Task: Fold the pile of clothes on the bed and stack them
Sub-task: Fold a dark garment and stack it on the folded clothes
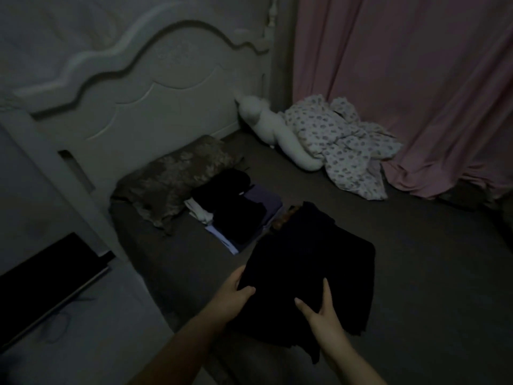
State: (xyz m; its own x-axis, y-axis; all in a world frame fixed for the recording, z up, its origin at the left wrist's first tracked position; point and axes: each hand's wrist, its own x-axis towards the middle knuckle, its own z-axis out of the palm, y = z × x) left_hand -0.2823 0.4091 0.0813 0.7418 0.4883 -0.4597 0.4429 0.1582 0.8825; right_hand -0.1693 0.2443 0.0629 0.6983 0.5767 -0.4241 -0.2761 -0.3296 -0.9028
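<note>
A black garment (308, 262) lies spread on the dark bed sheet (416, 273) near the front edge of the bed, its far end just beside a stack of folded clothes (236, 212) that sits against a mottled brown pillow (175, 176) below the white headboard (155, 87). The left hand (236, 295) grips the garment's left edge, thumb curled over the cloth, while the right hand (322, 315) lies on its near part with fingers straight and spread, holding nothing. A white plush toy (272, 129) and a crumpled floral blanket (341, 143) lie at the far side by the pink curtain (416, 79)
</note>
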